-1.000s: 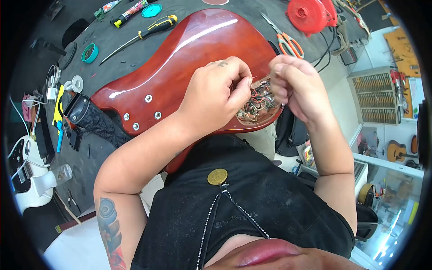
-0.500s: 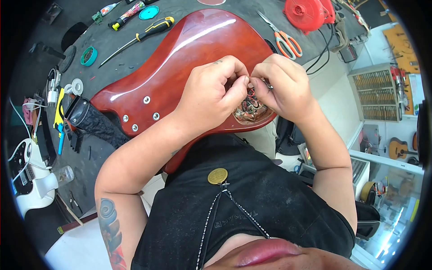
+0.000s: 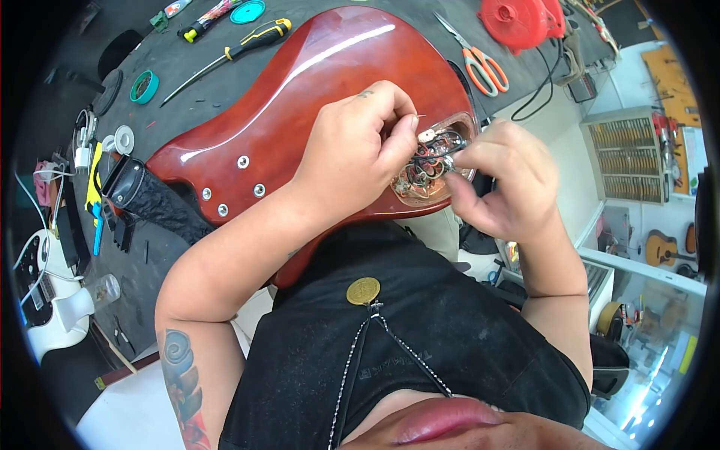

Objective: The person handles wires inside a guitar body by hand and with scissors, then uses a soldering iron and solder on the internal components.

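A glossy red electric guitar body [image 3: 300, 97] lies face down on the dark workbench [image 3: 180, 82], its open control cavity [image 3: 439, 161] full of tangled wires near the bench's near edge. My left hand [image 3: 352, 154] rests on the body and pinches a thin wire at the cavity's left rim. To the right of the cavity, my right hand [image 3: 502, 184] has its fingertips closed on wires that stick out of the opening.
Orange-handled scissors [image 3: 480, 64] and a red round tool [image 3: 521, 22] lie beyond the guitar. A yellow-black screwdriver [image 3: 232, 49], teal lids [image 3: 142, 86] and small parts sit at the left. A white guitar [image 3: 45, 300] lies at far left. A drawer cabinet [image 3: 630, 154] stands right.
My right hand has dropped from above the cavity to its right side, uncovering the wiring. My left hand has stayed at the cavity's left rim.
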The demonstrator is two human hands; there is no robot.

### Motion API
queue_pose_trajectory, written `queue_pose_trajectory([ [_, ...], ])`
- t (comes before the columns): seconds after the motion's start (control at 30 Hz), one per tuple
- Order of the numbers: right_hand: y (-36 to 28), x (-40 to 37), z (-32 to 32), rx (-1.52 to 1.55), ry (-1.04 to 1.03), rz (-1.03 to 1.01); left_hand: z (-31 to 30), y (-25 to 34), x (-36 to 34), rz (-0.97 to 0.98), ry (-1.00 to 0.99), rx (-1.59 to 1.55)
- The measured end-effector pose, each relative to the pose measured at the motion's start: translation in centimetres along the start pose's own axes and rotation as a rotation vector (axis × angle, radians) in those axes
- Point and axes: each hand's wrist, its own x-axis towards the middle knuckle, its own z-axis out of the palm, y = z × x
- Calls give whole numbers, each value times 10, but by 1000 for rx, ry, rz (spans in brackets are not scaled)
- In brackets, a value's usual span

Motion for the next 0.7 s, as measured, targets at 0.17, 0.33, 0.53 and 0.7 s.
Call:
queue_pose_trajectory([
  [0.17,7,-2,11,-69,20,-137,0,1,-1,-79,-15,-30],
  [0.33,10,-2,13,-88,-30,-108,-3,1,-1,-115,-46,-105],
  [0.53,15,-10,18,-69,-9,17,-9,3,-3,-226,-189,-477],
  [0.7,11,-16,18,59,-55,248,-8,5,-1,-276,-184,-570],
])
